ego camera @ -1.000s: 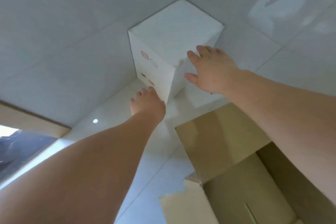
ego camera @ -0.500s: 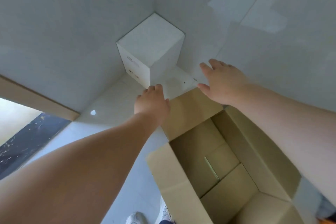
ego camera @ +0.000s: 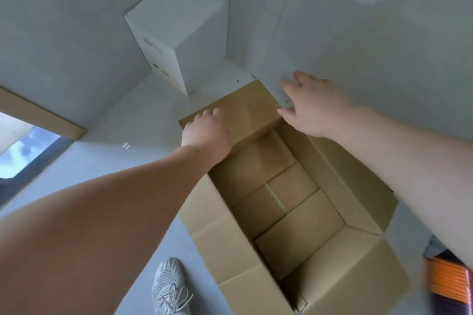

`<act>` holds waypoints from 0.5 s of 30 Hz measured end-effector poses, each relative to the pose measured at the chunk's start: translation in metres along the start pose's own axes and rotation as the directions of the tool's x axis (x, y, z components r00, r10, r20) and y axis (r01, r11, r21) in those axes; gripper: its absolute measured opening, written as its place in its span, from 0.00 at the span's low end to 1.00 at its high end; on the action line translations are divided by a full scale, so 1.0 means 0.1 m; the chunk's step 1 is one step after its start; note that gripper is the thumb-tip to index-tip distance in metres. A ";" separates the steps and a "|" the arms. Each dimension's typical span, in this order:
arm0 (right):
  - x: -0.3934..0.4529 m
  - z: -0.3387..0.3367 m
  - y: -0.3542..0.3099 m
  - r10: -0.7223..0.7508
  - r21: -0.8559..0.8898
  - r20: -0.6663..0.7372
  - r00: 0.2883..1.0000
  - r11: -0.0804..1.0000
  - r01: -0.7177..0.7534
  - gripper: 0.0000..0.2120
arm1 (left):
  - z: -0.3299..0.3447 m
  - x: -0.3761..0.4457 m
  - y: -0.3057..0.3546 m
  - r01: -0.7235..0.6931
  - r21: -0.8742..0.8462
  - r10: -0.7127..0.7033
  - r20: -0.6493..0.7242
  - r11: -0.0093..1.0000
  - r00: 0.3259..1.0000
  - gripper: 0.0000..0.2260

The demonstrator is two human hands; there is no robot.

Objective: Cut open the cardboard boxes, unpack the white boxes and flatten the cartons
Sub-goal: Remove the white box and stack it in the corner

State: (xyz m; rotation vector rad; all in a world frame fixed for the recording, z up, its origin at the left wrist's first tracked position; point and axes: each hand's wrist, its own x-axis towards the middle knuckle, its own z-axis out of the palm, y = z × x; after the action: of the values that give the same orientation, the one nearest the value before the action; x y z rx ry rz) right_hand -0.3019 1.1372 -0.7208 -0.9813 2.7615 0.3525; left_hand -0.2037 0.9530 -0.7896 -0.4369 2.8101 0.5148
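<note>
My left hand [ego camera: 207,129] rests on the far flap [ego camera: 238,112] of the carton [ego camera: 286,202], fingers bent over the flap's far left edge; I can't tell whether they truly grip it. My right hand [ego camera: 314,105] is open, fingers spread and relaxed, hovering by the flap's right corner next to the wall [ego camera: 371,46]; whether it touches the cardboard I can't tell. The carton stands open on the floor [ego camera: 133,135] in front of me, its flaps folded outward and nothing inside but its bottom flaps. The white box [ego camera: 179,30] stands upright in the far corner, against both walls, just beyond the carton's far flap and apart from both hands. Small printed marks show on its left face. My shoe [ego camera: 170,288] is near the carton's near left side. Something orange and striped [ego camera: 446,281] sits blurred at the right edge.
</note>
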 end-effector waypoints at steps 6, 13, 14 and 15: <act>-0.68 0.60 0.64 0.035 0.030 0.011 0.999 0.999 -0.036 0.27 | 0.56 -0.38 0.76 0.024 -0.012 -0.025 -0.093 1.000 0.995 0.16; -1.53 1.72 1.25 0.079 0.023 0.096 0.992 0.996 -0.081 0.30 | 1.56 -0.70 1.54 -0.002 0.035 0.004 -0.062 0.999 0.998 0.16; -1.61 1.91 1.31 0.098 0.021 0.120 0.988 0.995 -0.102 0.32 | 1.73 -0.69 1.61 -0.059 0.065 0.062 -0.043 0.996 0.997 0.16; -1.67 2.11 1.36 0.115 0.013 0.139 0.984 0.993 -0.118 0.33 | 1.90 -0.67 1.66 -0.121 0.091 0.124 -0.027 0.989 0.992 0.17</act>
State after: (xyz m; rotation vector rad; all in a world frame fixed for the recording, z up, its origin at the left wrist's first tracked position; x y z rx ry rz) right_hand -0.2408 1.3985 -0.8581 -0.7615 2.6968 0.3929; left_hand -0.1616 1.1891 -0.8914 -0.2585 2.8910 0.4077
